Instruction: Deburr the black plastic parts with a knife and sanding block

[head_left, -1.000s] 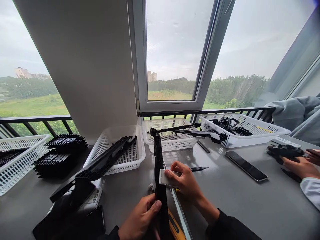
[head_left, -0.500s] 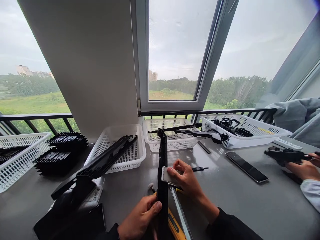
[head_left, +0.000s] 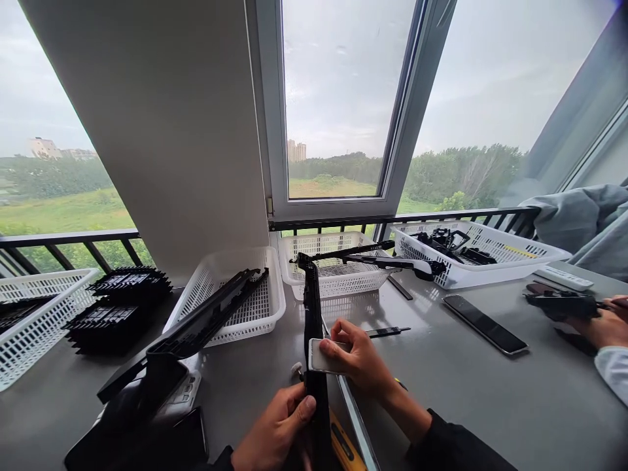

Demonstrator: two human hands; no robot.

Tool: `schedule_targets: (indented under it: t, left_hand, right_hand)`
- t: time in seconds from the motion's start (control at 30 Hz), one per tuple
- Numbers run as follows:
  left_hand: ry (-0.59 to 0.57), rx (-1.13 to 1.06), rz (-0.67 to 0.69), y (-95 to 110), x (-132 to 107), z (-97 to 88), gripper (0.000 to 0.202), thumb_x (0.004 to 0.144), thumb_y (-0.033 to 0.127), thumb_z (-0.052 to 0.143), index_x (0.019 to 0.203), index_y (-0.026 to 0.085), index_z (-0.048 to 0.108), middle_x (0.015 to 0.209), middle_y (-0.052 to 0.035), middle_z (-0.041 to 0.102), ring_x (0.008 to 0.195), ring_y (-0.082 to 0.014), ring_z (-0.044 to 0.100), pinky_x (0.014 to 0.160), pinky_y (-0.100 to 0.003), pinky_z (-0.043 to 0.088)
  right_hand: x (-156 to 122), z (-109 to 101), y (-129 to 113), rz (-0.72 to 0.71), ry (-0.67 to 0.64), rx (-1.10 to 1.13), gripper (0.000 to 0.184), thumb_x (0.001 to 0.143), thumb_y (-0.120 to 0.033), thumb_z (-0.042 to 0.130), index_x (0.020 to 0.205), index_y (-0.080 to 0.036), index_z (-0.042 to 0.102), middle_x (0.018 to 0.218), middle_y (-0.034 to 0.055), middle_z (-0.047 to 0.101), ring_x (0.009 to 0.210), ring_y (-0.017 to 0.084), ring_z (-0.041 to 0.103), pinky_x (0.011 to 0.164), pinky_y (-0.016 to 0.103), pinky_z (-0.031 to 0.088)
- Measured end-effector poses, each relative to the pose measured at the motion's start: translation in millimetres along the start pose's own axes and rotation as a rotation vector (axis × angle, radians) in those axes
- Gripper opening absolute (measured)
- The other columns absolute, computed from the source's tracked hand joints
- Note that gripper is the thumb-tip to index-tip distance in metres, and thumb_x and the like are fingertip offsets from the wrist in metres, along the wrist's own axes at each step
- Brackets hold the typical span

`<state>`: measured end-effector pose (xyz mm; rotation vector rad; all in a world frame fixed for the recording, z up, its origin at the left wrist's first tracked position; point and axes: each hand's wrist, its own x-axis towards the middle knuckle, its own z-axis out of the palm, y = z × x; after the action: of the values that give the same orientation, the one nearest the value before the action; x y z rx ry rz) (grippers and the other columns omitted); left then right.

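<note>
My left hand [head_left: 277, 425] is closed round the lower part of a long black plastic trim piece [head_left: 313, 311], which stands up lengthwise in front of me. In my right hand [head_left: 360, 356] is a flat pale grey rectangular block [head_left: 322, 356], pinched between thumb and fingers. The block lies across the face of the trim and appears to touch it. Beneath my hands are a yellow-handled tool [head_left: 343, 445] and a long metal strip [head_left: 356, 418], both partly hidden. A small white-tipped item [head_left: 296, 370] shows just left of the trim.
White baskets [head_left: 279, 307] [head_left: 338, 288] [head_left: 456, 278] with black parts line the window side. Stacked black parts [head_left: 112, 307] sit left, near a large black trim [head_left: 186, 333]. A phone [head_left: 485, 325] lies right, before another person's hand [head_left: 606, 327] holding a black part.
My right hand and the block have shifted slightly left and down along the trim. The trim's top end has tipped a little left. My left hand keeps its hold.
</note>
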<state>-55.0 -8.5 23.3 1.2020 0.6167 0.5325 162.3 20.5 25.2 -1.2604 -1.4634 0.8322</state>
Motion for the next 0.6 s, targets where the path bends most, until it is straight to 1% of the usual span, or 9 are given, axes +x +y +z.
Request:
schedule_targets:
  t: [0.13, 0.17, 0.23, 0.3, 0.33, 0.4, 0.47, 0.53, 0.6]
  left_hand:
    - [-0.007, 0.011, -0.024, 0.0, 1.0, -0.6, 0.064, 0.091, 0.074, 0.065, 0.115, 0.015, 0.074, 0.083, -0.0057, 0.072, 0.052, -0.0154, 0.063, 0.044, -0.023, 0.049]
    - [0.004, 0.027, -0.008, 1.0, 0.9, -0.7, 0.064, 0.091, 0.074, 0.065, 0.114, 0.015, 0.074, 0.083, -0.0054, 0.071, 0.055, -0.0161, 0.064, 0.051, -0.025, 0.053]
    - [0.033, 0.073, 0.047, 3.3, 0.6, -1.2, 0.059, 0.092, 0.07, 0.067, 0.111, 0.015, 0.076, 0.085, -0.0053, 0.072, 0.069, -0.0185, 0.068, 0.072, -0.03, 0.059]
    - [0.048, 0.11, 0.095, 4.8, 0.4, -2.1, 0.055, 0.094, 0.067, 0.067, 0.109, 0.015, 0.078, 0.088, -0.0062, 0.074, 0.084, -0.0214, 0.069, 0.091, -0.032, 0.056]
    - [0.046, 0.12, 0.104, 4.8, 0.4, -2.7, 0.055, 0.095, 0.067, 0.067, 0.108, 0.015, 0.078, 0.09, -0.0066, 0.074, 0.087, -0.0221, 0.069, 0.095, -0.033, 0.055]
    - [0.017, 0.106, 0.085, 3.3, 0.5, -3.8, 0.057, 0.095, 0.068, 0.065, 0.111, 0.014, 0.078, 0.09, -0.0068, 0.075, 0.079, -0.0206, 0.069, 0.088, -0.032, 0.056]
    - [-0.029, 0.064, 0.038, 0.6, 0.5, -4.7, 0.063, 0.094, 0.071, 0.063, 0.117, 0.014, 0.075, 0.088, -0.007, 0.075, 0.063, -0.0173, 0.066, 0.07, -0.03, 0.056]
    - [-0.052, 0.012, -0.008, -1.9, -0.1, -5.2, 0.068, 0.094, 0.073, 0.062, 0.124, 0.013, 0.072, 0.087, -0.0072, 0.075, 0.052, -0.0154, 0.062, 0.055, -0.027, 0.051]
    - [-0.043, -0.011, -0.016, -3.0, -1.0, -5.2, 0.068, 0.094, 0.072, 0.062, 0.127, 0.013, 0.071, 0.086, -0.0072, 0.075, 0.051, -0.0149, 0.062, 0.052, -0.026, 0.048]
  right_hand:
    - [0.5, -1.2, 1.3, 0.02, 0.037, -0.004, 0.049, 0.09, -0.065, 0.07, 0.075, -0.023, 0.048, 0.071, -0.0027, 0.053, 0.07, 0.016, 0.05, 0.065, 0.027, 0.036]
    - [-0.3, 0.4, 1.2, 0.026, 0.047, -0.001, 0.05, 0.091, -0.066, 0.068, 0.076, -0.023, 0.047, 0.071, -0.0026, 0.053, 0.07, 0.016, 0.051, 0.064, 0.027, 0.036]
    - [-2.8, 5.9, 0.0, 0.032, 0.044, 0.007, 0.049, 0.093, -0.067, 0.065, 0.077, -0.024, 0.046, 0.069, -0.0029, 0.053, 0.069, 0.016, 0.05, 0.064, 0.026, 0.036]
    - [-5.2, 11.0, -1.8, 0.031, 0.02, 0.009, 0.049, 0.094, -0.067, 0.064, 0.077, -0.024, 0.046, 0.068, -0.0032, 0.053, 0.067, 0.016, 0.049, 0.063, 0.026, 0.036]
    - [-5.6, 11.8, -2.5, 0.027, 0.013, 0.006, 0.049, 0.093, -0.066, 0.065, 0.077, -0.024, 0.047, 0.068, -0.0031, 0.054, 0.067, 0.016, 0.049, 0.063, 0.026, 0.036]
    - [-4.1, 8.5, -2.9, 0.021, 0.021, -0.004, 0.049, 0.09, -0.065, 0.069, 0.075, -0.023, 0.048, 0.068, -0.0027, 0.055, 0.068, 0.016, 0.051, 0.064, 0.026, 0.036]
    - [-0.1, -0.2, -1.5, 0.025, 0.055, -0.01, 0.049, 0.089, -0.064, 0.071, 0.073, -0.023, 0.048, 0.069, -0.0021, 0.056, 0.07, 0.017, 0.052, 0.065, 0.027, 0.038]
    - [4.7, -9.9, 1.2, 0.034, 0.086, -0.01, 0.05, 0.088, -0.064, 0.071, 0.071, -0.023, 0.048, 0.069, -0.0015, 0.057, 0.071, 0.018, 0.053, 0.066, 0.027, 0.039]
    - [8.3, -16.6, 4.3, 0.038, 0.108, -0.012, 0.051, 0.087, -0.065, 0.072, 0.07, -0.023, 0.048, 0.07, -0.0008, 0.057, 0.072, 0.019, 0.055, 0.067, 0.028, 0.039]
